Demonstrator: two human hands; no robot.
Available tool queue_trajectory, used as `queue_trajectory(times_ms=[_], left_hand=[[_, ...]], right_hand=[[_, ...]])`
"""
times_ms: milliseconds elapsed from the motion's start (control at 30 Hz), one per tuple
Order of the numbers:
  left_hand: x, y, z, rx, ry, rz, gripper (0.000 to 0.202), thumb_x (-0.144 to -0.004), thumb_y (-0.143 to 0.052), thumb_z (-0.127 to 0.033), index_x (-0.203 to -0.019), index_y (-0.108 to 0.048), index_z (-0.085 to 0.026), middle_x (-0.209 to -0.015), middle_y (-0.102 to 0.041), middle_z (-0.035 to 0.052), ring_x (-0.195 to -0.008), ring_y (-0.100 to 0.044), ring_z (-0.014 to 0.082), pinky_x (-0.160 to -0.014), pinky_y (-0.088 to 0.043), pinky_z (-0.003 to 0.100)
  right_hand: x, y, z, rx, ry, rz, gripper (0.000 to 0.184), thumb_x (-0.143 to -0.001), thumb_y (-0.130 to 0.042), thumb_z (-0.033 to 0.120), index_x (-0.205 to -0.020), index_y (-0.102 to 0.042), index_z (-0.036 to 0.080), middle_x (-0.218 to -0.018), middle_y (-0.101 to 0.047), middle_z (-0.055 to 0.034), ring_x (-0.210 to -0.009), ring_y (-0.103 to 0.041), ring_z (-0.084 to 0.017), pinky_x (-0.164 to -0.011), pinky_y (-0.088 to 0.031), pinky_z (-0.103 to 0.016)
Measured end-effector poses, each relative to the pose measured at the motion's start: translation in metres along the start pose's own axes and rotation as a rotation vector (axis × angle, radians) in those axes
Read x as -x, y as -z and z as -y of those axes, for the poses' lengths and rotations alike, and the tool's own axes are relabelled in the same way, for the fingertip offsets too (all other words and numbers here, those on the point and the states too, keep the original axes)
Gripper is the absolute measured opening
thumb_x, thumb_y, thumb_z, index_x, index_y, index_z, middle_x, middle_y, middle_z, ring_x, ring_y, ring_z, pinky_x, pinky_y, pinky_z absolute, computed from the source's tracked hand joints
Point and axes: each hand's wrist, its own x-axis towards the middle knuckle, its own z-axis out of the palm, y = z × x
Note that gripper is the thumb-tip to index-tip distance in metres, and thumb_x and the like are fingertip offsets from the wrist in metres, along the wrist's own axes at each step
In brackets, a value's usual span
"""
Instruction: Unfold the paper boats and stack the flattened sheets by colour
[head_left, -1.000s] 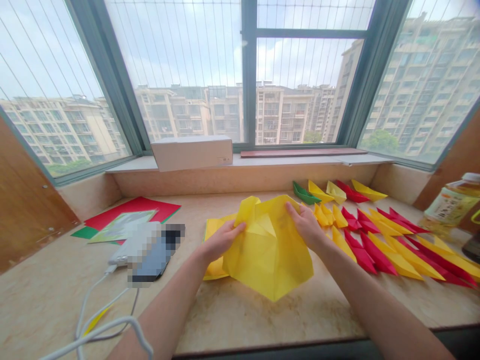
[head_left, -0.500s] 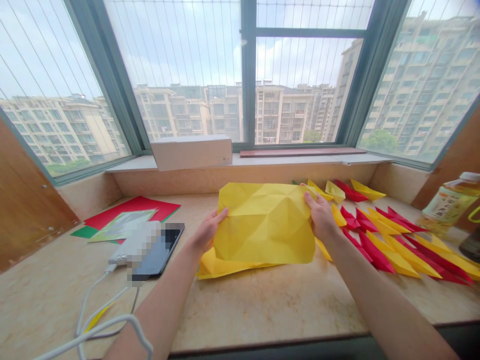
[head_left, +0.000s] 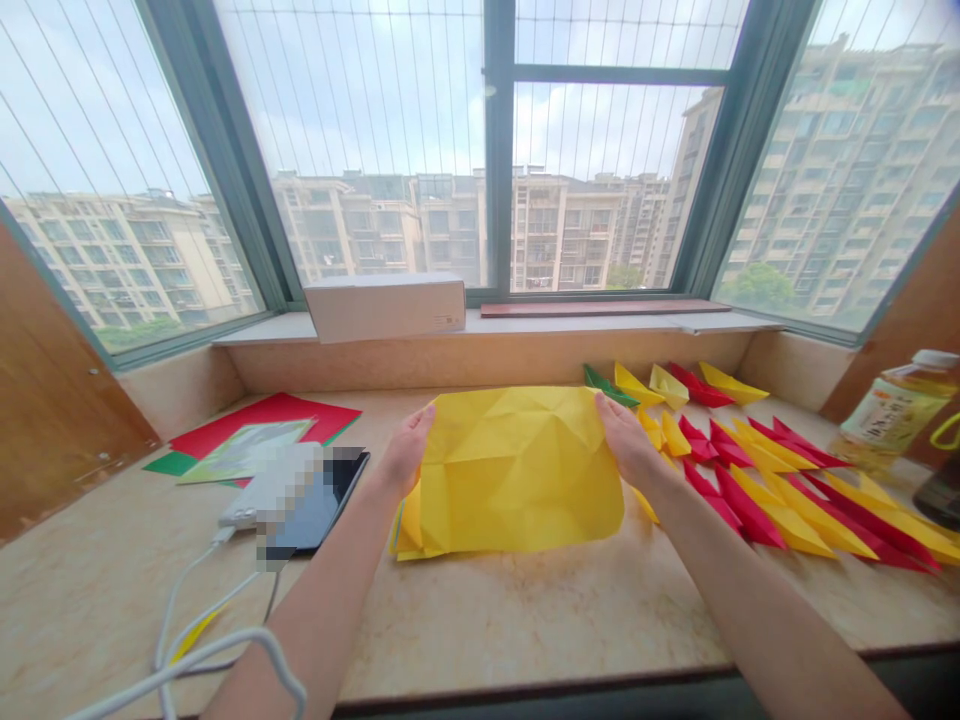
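Note:
A creased sheet of yellow paper (head_left: 517,470) is stretched between my two hands, just above the ledge. My left hand (head_left: 409,445) pinches its left side near the top corner. At the upper right corner, my right hand (head_left: 624,435) grips the same sheet. Fold lines run across the paper, and its lower right corner looks rounded or bent. Under it lies more yellow paper (head_left: 407,535), mostly hidden, showing at the lower left. Folded paper boats (head_left: 780,510) in red and yellow stand in rows right of my right hand, with a green one (head_left: 609,385) behind.
On the left lie red paper (head_left: 262,408), a power bank (head_left: 262,495) with a white cable (head_left: 225,655), and a phone (head_left: 322,510), partly blurred out. A drink bottle (head_left: 896,405) stands at the right. A white box (head_left: 386,308) rests on the window sill.
Both hands have lowered the yellow sheet and shifted it slightly left, so it covers more of the paper beneath. The green boat now shows more fully.

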Motion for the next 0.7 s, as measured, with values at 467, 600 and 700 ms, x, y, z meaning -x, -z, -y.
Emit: queue_trajectory(times_ms=[467, 600, 700], left_hand=[[-0.009, 0.011, 0.004, -0.163, -0.14, -0.136, 0.034, -0.08, -0.068, -0.037, -0.106, -0.067, -0.015, -0.088, -0.075, 0.0074, -0.084, -0.071, 0.0226, -0.077, -0.054, 0.031], [-0.013, 0.021, 0.002, -0.311, -0.142, -0.176, 0.02, -0.081, -0.066, -0.029, -0.096, -0.069, -0.016, -0.083, -0.075, 0.0074, -0.085, -0.07, 0.0249, -0.076, -0.052, 0.03], [-0.014, 0.026, 0.003, -0.499, -0.229, -0.3, 0.009, -0.076, -0.07, -0.022, -0.086, -0.07, -0.02, -0.085, -0.075, 0.0084, -0.105, -0.065, 0.0301, -0.091, -0.047, 0.033]], right_hand=[[-0.002, 0.012, -0.008, 0.267, 0.135, -0.063, 0.055, -0.077, -0.072, 0.04, -0.128, -0.059, 0.023, -0.065, -0.067, 0.0028, -0.055, -0.061, -0.019, -0.056, -0.053, -0.031], [0.0, 0.009, -0.015, 0.39, 0.126, 0.013, 0.066, -0.071, -0.074, 0.03, -0.134, -0.054, 0.026, -0.077, -0.071, 0.0023, -0.061, -0.064, -0.018, -0.066, -0.055, -0.035], [0.001, 0.005, -0.02, 0.751, 0.287, -0.009, 0.052, -0.077, -0.068, 0.03, -0.129, -0.06, 0.026, -0.1, -0.073, -0.0029, -0.084, -0.067, -0.023, -0.085, -0.053, -0.042]])
